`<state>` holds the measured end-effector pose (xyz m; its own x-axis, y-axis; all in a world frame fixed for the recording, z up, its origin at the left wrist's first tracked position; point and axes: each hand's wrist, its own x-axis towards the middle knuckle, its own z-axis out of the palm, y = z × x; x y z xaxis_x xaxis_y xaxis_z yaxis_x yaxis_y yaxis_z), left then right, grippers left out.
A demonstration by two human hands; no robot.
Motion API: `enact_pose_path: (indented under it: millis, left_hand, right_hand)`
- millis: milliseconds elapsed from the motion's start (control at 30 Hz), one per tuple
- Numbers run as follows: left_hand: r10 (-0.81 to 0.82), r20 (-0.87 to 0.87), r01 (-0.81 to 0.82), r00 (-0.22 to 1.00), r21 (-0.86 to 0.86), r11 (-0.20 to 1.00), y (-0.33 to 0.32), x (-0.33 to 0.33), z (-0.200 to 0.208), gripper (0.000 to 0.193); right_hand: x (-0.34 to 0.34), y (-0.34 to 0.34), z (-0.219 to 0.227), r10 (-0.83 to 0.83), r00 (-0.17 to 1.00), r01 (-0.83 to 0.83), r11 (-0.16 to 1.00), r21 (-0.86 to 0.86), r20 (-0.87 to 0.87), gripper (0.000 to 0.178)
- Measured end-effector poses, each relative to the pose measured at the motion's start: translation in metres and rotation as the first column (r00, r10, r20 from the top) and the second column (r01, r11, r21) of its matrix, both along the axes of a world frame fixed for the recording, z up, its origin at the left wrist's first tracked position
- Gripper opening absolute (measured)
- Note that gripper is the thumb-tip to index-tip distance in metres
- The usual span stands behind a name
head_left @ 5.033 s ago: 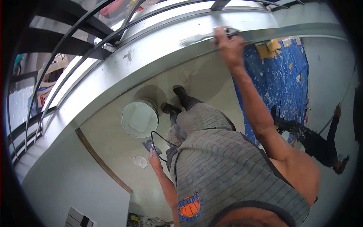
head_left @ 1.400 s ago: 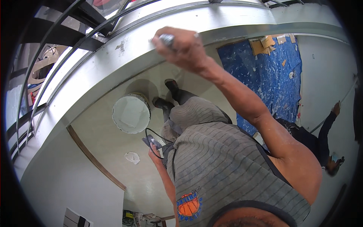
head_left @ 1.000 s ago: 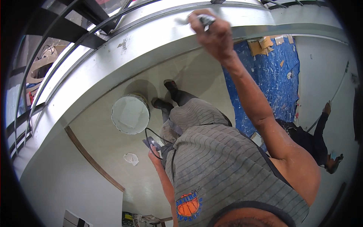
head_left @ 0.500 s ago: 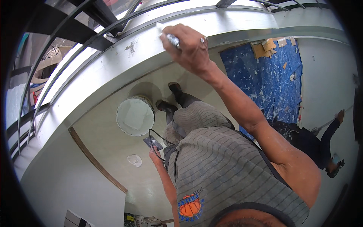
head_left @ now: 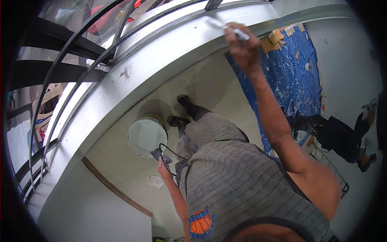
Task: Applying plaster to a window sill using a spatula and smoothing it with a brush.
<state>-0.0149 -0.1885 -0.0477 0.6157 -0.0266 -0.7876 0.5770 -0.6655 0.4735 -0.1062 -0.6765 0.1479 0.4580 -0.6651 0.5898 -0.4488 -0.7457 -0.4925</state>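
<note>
Raised at the upper right, my right hand (head_left: 245, 48) is closed around a small hand tool with a pale handle (head_left: 242, 34). Its whitish far end is smeared by motion, so I cannot tell whether it is a brush or a blade. That end is over or against the white window ledge (head_left: 173, 44). Low at my left side, my left hand (head_left: 163, 170) grips a dark flat plate (head_left: 161, 155), partly behind a loop of black cord. Just beyond the plate stands a round bucket (head_left: 147, 137) with whitish material inside.
Dark metal bars (head_left: 60, 74) line the ledge's far side. A whitish scrap (head_left: 155, 182) lies on the floor near the bucket. A paint-spattered blue sheet (head_left: 286, 80) with cardboard pieces (head_left: 276, 37) is to the right. Another person in dark clothing (head_left: 338, 137) is at far right, near a ladder (head_left: 328, 163).
My right hand has moved right along the ledge with the tool. The left hand still holds the plate, close to the bucket. The other person has shifted, and a ladder now shows beside them.
</note>
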Motion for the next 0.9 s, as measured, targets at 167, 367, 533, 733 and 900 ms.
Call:
enact_pose_path:
  millis: [167, 367, 533, 733, 900]
  left_hand:
    - [-0.163, 0.052, 0.166, 0.985, -0.060, 0.984, 0.001, 0.002, -0.003, 0.029]
    - [-0.089, 0.045, 0.090, 0.995, -0.011, 0.996, 0.006, -0.005, 0.005, 0.021]
    - [-0.152, 0.032, 0.152, 0.988, 0.003, 0.988, 0.005, -0.005, 0.004, 0.025]
    - [-0.191, 0.088, 0.194, 0.978, -0.022, 0.981, 0.000, -0.004, 0.005, 0.027]
    - [-0.092, 0.017, 0.092, 0.996, -0.032, 0.995, -0.002, -0.005, 0.003, 0.026]
  right_hand:
    - [-0.028, -0.046, -0.023, -0.142, 0.986, 0.134, 0.986, -0.099, -0.083, 0.008]
    - [-0.019, -0.009, -0.003, 0.208, 0.976, -0.195, 0.968, 0.158, -0.069, 0.013]
    - [-0.036, -0.056, -0.024, -0.054, 0.984, 0.040, 0.995, -0.088, -0.167, 0.015]
    - [0.011, 0.021, -0.033, 0.216, 0.936, -0.242, 0.968, -0.062, -0.278, 0.013]
    - [0.014, 0.058, -0.007, 0.501, 0.842, -0.484, 0.865, 0.129, -0.202, 0.016]
